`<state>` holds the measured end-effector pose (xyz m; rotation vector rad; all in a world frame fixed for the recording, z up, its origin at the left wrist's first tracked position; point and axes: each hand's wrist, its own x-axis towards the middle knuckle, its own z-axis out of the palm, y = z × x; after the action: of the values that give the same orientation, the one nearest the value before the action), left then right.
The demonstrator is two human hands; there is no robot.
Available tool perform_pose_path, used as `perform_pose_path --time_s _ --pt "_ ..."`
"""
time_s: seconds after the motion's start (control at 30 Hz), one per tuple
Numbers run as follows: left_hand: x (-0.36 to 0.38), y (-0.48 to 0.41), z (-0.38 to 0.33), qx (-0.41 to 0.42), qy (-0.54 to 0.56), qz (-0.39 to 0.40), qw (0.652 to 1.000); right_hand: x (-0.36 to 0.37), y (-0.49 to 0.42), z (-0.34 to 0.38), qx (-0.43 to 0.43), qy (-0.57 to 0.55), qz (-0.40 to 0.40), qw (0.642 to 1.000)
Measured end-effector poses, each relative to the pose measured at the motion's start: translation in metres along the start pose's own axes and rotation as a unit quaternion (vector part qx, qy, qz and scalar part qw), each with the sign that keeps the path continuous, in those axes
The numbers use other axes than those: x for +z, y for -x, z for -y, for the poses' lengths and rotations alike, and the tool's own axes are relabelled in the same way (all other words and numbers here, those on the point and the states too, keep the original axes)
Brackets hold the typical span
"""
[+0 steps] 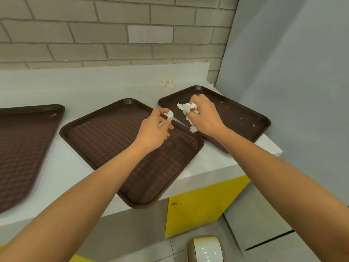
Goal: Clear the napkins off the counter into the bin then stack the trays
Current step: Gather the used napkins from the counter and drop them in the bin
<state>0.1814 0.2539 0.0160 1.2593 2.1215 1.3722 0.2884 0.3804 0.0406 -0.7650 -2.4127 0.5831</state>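
Three brown trays lie on the white counter (90, 86): a left tray (22, 140), a middle tray (105, 137) and a right tray (238, 114). My right hand (205, 114) is over the right tray and grips a crumpled white napkin (187, 108). My left hand (154, 131) hovers above the middle tray's far right corner and pinches a small white napkin scrap (170, 115). Small white crumbs dot the right tray. A small crumpled napkin (167, 84) lies on the counter behind the trays.
A brick wall runs behind the counter and a grey panel (292, 91) closes the right side. Below the counter are yellow cabinet fronts (200, 208). A round white and gold bin lid (204, 249) sits on the floor at the bottom.
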Motion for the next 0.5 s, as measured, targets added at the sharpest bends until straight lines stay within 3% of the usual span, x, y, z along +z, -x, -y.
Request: perform_pose_path --time_s 0.27,0.5 --pt "0.052 0.063 -0.031 0.045 -0.088 -0.013 0.995 -0.037 0.078 -0.026 -0.004 -0.006 0.031 0.999" --pt "0.110 0.126 -0.032 -0.051 -0.050 -0.021 0.997 -0.047 0.153 -0.057 0.000 -0.008 0.079 0.997"
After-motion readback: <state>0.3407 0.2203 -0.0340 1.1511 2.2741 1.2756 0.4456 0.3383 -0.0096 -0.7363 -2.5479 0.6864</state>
